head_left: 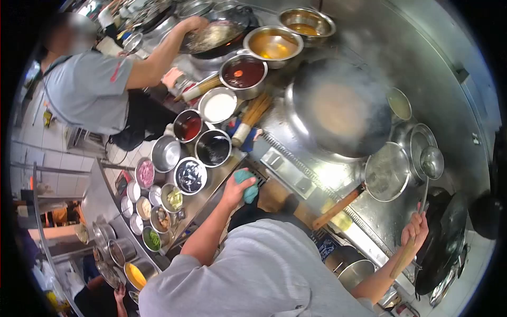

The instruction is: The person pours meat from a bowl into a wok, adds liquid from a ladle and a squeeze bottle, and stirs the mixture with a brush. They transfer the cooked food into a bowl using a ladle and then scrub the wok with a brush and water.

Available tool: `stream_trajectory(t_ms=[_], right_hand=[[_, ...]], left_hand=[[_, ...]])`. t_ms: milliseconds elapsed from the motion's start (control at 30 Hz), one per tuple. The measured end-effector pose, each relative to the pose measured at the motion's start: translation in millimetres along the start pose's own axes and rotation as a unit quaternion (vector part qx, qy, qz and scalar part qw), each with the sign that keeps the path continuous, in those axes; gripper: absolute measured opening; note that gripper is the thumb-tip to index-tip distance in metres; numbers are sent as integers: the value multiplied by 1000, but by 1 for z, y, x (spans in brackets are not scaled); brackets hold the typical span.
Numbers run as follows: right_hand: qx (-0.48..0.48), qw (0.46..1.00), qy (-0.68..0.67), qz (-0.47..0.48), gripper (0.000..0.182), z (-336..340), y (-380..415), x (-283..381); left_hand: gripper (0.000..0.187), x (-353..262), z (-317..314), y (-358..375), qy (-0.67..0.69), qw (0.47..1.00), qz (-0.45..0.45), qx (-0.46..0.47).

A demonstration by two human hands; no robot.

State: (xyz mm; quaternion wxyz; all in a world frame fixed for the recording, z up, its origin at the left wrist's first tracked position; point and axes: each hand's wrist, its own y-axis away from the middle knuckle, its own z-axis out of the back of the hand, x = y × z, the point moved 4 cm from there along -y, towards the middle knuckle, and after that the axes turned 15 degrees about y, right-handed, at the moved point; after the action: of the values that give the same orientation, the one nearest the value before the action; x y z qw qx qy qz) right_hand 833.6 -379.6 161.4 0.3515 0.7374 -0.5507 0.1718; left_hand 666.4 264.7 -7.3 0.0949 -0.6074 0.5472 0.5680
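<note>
1. the steel cooking range [417,68] filled most of my view, curving around me from left to right.
2. the big wok [338,108] sat on the range ahead of me, steaming, with a pale patch in its middle.
3. a co-worker in a grey shirt [90,90] stood off to my left, one hand on another wok [214,37] at the next burner.
4. bowls of sauce stood between the two woks: a yellow-brown one [273,45], a dark red one [243,74] and a white one [217,107].
5. a wire strainer [387,171] with a wooden handle lay on the range just right of the big wok.
6. small seasoning tubs [158,211] ran along the counter on my left.
7. my right hand [415,231] was closed around the wooden handle of a ladle [431,162], whose bowl rested above a steel pot by the strainer.
8. my left hand [235,187] was curled over a teal cloth [248,186], pressing it against the edge of the range, fingers bent around it.
</note>
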Motion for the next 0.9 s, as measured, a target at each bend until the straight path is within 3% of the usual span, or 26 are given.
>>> stream_trajectory(t_ms=[200,333,500,667,800,900], right_hand=[[98,992,-42,-64,57,-164,33,-108],[151,969,-105,-166,55,-255,29,-201],[179,936,-102,-285,51,-318,3,-316],[178,919,96,-337,42,-357,-23,-401],[132,903,295,-285,43,-379,-34,-439],[141,854,444,-233,48,-394,-34,-455]], left_hand=[[64,-30,23,-25,60,998,-18,26],[59,-54,40,-35,56,997,-59,19],[57,-73,53,-34,84,994,-55,41],[64,-72,67,-28,82,993,-68,58],[73,-76,79,-26,102,991,-77,42],[84,-83,89,-37,56,993,-98,25]])
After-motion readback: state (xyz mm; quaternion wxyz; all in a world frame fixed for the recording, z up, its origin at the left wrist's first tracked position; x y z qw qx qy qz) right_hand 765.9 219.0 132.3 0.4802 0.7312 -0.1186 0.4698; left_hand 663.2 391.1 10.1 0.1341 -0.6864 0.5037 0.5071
